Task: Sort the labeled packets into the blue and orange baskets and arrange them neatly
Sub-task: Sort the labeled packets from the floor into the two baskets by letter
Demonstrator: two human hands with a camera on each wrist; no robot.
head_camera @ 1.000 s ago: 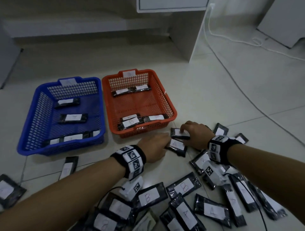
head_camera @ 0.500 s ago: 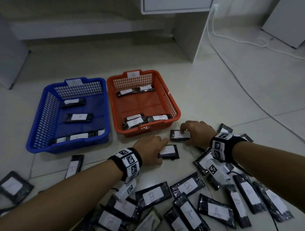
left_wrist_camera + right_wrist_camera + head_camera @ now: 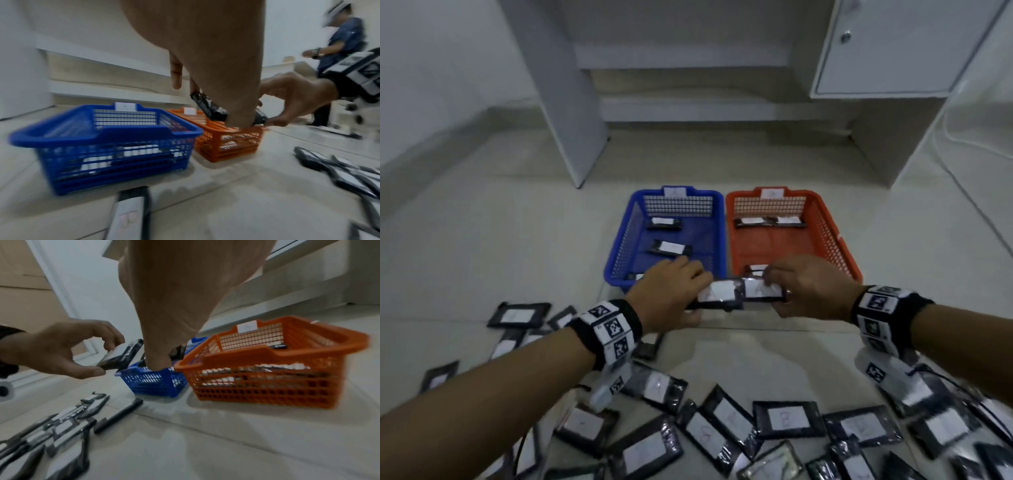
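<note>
The blue basket point(image 3: 624, 240) and the orange basket point(image 3: 832, 240) stand side by side on the floor, each with a few black packets inside. My left hand point(image 3: 688, 291) pinches one white-labelled packet point(image 3: 719, 294) in the air in front of the baskets' near rims. My right hand point(image 3: 787, 287) pinches a second packet point(image 3: 760, 289) right beside it, and the two packets overlap at their ends. The left wrist view has the left packet point(image 3: 207, 105) tilted above the orange basket point(image 3: 226, 141). Several more labelled packets point(image 3: 784, 419) lie scattered on the floor near me.
White cabinet legs point(image 3: 566, 102) and a cupboard door point(image 3: 893, 44) stand behind the baskets. A cable point(image 3: 941, 137) runs along the right wall. More packets point(image 3: 518, 315) lie at my left. Another person point(image 3: 339, 40) is off to the right.
Both hands have lifted their packets off the floor and brought them together in front of the baskets. The head view has swung so the baskets sit in the middle.
</note>
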